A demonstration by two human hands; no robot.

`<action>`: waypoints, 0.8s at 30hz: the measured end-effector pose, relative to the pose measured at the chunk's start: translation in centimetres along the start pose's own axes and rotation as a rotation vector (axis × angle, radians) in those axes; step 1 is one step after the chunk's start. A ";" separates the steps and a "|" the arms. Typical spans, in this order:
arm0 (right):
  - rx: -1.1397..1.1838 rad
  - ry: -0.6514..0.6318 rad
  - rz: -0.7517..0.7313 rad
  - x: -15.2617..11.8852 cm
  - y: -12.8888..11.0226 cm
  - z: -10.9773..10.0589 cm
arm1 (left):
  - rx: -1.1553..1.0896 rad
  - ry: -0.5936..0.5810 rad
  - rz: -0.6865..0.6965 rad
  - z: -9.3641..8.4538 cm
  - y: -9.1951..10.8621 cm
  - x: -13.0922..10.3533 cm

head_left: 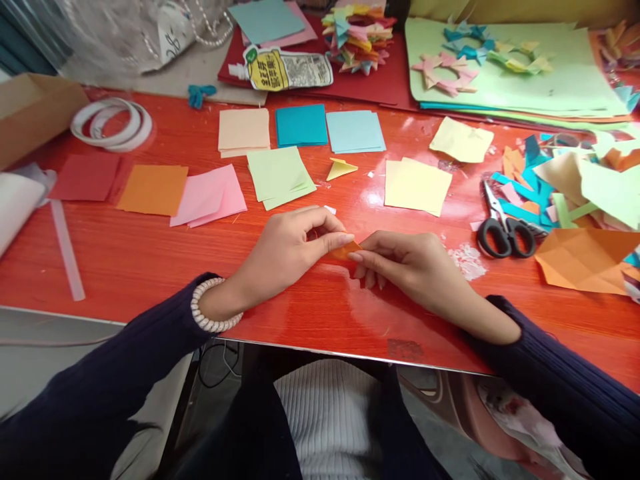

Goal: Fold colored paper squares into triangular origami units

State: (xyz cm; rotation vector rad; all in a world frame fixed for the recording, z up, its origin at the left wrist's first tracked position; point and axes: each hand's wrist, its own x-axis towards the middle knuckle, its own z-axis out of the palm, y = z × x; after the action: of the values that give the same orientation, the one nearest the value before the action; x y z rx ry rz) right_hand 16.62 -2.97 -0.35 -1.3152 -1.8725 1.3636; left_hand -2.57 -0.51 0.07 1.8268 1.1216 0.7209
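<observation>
A small folded piece of orange paper (345, 250) is pinched between both hands, just above the red table (300, 300). My left hand (290, 243) grips its left end between thumb and fingers, hiding part of it. On the other end, my right hand (405, 263) closes thumb and forefinger. Behind the hands lies a small folded yellow paper piece (342, 169). Around it are stacks of paper squares: light green (281, 177), pale yellow (418, 187), pink (210, 197), orange (153, 189) and dark blue (301, 125).
Black-handled scissors (506, 230) lie on the right beside paper scraps (565, 180) and a creased orange sheet (585, 260). Rolls of white tape (113, 125) rest at the left. A glue pouch (285, 69) and folded paper rings (445, 73) are at the back.
</observation>
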 end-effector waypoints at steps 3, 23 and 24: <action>-0.071 0.018 -0.049 0.1 -0.1 0.0 | -0.053 -0.022 -0.051 -0.2 -0.1 0.1; -0.654 0.265 -0.273 0.5 2.0 0.2 | 0.489 -0.099 0.207 0.4 -1.1 -0.3; -0.645 0.259 -0.267 0.5 2.1 0.2 | 0.512 -0.110 0.217 0.4 -1.3 -0.4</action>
State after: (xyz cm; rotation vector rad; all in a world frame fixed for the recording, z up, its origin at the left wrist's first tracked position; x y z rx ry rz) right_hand 17.14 -2.53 -2.37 -1.3697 -2.2827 0.4328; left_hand -2.93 -0.68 -1.26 2.4171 1.1141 0.4689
